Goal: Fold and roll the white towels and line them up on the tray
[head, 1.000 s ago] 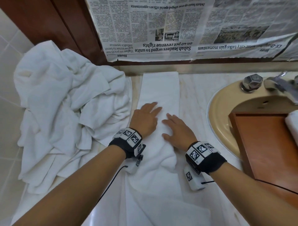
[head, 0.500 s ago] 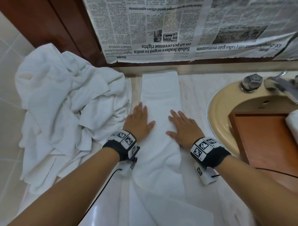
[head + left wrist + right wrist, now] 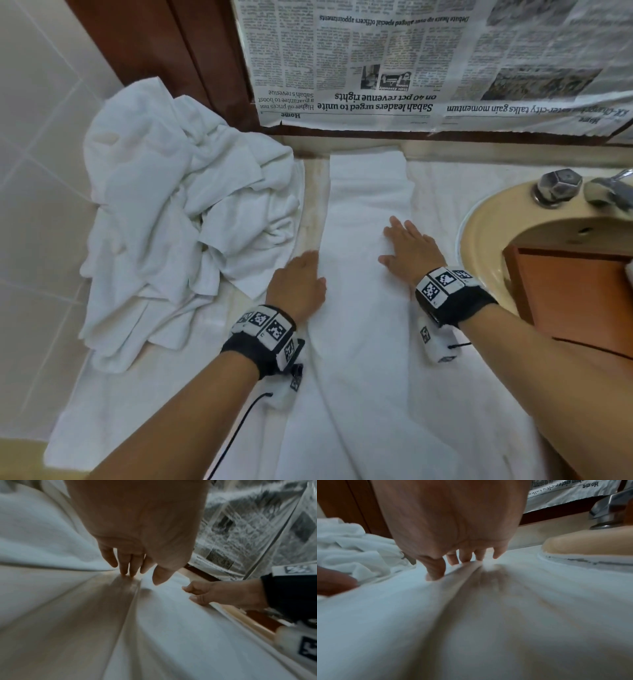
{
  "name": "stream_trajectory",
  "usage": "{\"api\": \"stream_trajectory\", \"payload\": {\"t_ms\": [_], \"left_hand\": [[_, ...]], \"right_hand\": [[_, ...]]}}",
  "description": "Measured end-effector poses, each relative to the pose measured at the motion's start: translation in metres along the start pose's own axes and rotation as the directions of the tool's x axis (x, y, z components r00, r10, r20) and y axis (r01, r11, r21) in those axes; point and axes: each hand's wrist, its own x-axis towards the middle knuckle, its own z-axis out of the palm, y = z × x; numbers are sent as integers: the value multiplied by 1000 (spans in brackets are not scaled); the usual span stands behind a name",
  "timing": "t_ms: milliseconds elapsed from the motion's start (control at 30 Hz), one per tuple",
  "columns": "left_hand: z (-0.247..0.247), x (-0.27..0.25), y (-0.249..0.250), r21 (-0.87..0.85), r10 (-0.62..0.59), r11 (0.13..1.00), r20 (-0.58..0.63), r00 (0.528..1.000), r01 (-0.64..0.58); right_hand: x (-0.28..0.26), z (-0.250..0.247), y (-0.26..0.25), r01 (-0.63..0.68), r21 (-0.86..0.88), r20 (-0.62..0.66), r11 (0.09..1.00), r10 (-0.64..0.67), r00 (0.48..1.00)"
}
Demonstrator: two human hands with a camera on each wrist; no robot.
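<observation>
A white towel (image 3: 366, 192) folded into a long narrow strip lies on the counter and runs away from me. My left hand (image 3: 313, 263) is at the strip's left edge. In the left wrist view its fingertips (image 3: 126, 572) touch the counter beside the edge and the thumb hovers over the towel (image 3: 171, 615). My right hand (image 3: 394, 236) lies flat on the right half of the strip. In the right wrist view its fingers (image 3: 436, 569) press the towel (image 3: 402, 615), with a small ridge of cloth pushed up between them. The wooden tray (image 3: 575, 301) rests over the sink at the right.
A heap of loose white towels (image 3: 178, 212) fills the counter's left side against the tiled wall. The beige sink (image 3: 486, 226) and metal tap (image 3: 558, 185) are at the right. Newspaper (image 3: 411, 68) covers the wall behind.
Both hands slid apart from the middle of the strip toward its two long edges. The left hand has drawn back toward me and off onto the left edge.
</observation>
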Motion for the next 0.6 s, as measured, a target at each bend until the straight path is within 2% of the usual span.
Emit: {"api": "stream_trajectory", "payload": {"t_ms": [100,200,267,333,467,600], "left_hand": [[3,-33,-3,-232,-66,972,-127,990,35],[10,-58,-5,-395,-186,906,-45,982,153],[15,-69,-4,-351,-248,900,79,966,259],[19,-74,-3,-280,-271,911,149,951,304],[23,-69,2,-328,-259,897,151,954,296],[16,-48,6,-365,-176,906,137,975,215]], "right_hand": [[-28,17,-24,21,20,-52,1000,-20,998],[-65,43,-41,135,16,39,991,-135,990],[-76,53,-40,161,1,106,987,-161,981],[-75,53,-32,179,-40,126,983,-173,977],[-62,45,-22,168,-82,134,982,-156,979],[-45,36,-22,142,-107,129,984,-128,983]]}}
